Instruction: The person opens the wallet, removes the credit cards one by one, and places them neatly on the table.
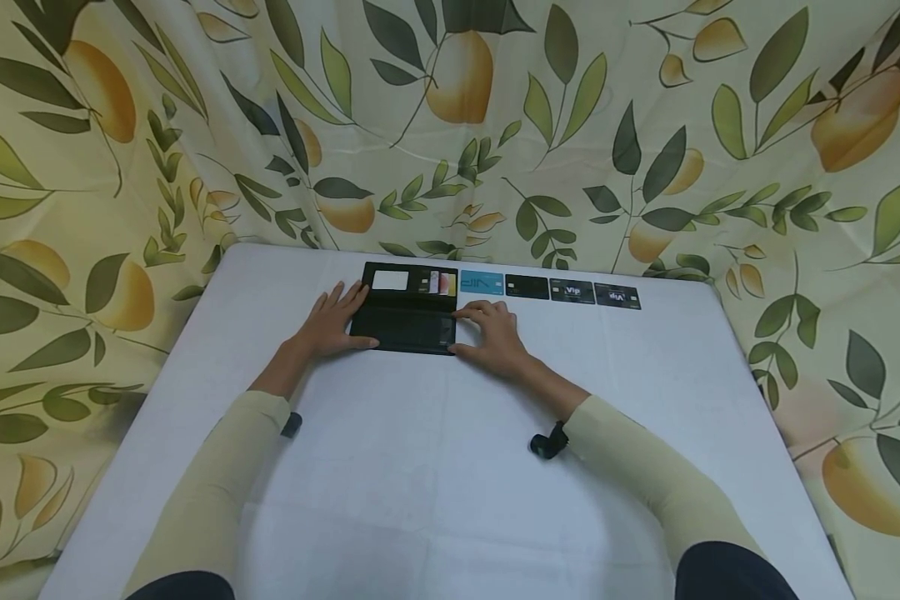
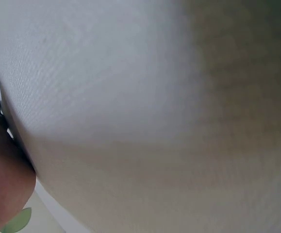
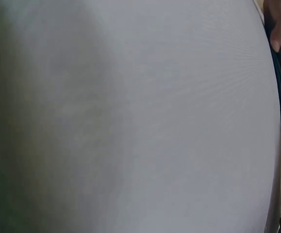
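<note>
A black wallet (image 1: 403,329) lies unfolded near the table's far edge. Its upper half has a white panel (image 1: 390,280) and a small multicoloured card or picture (image 1: 442,284). Along the wallet's left side rests my left hand (image 1: 330,323), fingers long and spread, thumb over the lower left corner. My right hand (image 1: 495,335) has bent fingers at the right side, with index tip and thumb tip at the lower half's edge. In the right wrist view the wallet (image 3: 279,73) shows edge-on under the left thumb. Only part of a hand (image 2: 7,179) enters the left wrist view.
Right of the wallet runs a row of cards: a blue VIP card (image 1: 482,283), a black card (image 1: 527,287) and two dark VIP cards (image 1: 572,291). White cloth covers the table (image 1: 435,467). Behind hangs a fruit-patterned curtain (image 1: 495,167).
</note>
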Demonstrator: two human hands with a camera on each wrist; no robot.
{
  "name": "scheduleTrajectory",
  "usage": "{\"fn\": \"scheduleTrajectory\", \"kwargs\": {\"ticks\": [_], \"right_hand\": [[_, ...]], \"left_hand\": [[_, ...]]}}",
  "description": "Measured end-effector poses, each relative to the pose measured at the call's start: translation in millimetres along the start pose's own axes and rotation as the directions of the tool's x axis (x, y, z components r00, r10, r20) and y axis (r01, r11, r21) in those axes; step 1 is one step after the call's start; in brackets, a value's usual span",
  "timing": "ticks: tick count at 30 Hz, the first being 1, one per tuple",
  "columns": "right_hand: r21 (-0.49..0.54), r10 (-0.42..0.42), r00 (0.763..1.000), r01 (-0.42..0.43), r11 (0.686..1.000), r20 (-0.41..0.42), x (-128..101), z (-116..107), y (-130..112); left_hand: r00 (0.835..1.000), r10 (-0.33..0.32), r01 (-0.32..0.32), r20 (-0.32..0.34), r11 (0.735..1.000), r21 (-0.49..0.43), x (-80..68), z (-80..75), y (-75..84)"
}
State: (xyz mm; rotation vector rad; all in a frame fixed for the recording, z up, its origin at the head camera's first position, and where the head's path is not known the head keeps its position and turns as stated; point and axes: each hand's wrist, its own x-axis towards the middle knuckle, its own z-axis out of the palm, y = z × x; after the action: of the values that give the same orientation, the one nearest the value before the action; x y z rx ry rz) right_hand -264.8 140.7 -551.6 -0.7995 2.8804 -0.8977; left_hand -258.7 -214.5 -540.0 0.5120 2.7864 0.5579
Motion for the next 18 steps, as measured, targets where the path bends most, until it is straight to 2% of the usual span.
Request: {"fn": "scheduleTrajectory", "kwargs": {"ticks": [8, 18], "right_hand": [[0.008, -0.008, 1.000, 0.008, 1.000, -0.009, 2.6, 1.8, -3.7], [0.072, -0.008, 0.998, 0.013, 0.997, -0.060, 3.5, 6.3, -0.1]], "left_hand": [[1.000, 0.000, 0.000, -0.010, 1.000, -0.009, -2.1, -2.3, 2.3], [1.000, -0.002, 0.002, -0.006, 1.000, -0.003, -2.0, -1.9, 3.2]]}}
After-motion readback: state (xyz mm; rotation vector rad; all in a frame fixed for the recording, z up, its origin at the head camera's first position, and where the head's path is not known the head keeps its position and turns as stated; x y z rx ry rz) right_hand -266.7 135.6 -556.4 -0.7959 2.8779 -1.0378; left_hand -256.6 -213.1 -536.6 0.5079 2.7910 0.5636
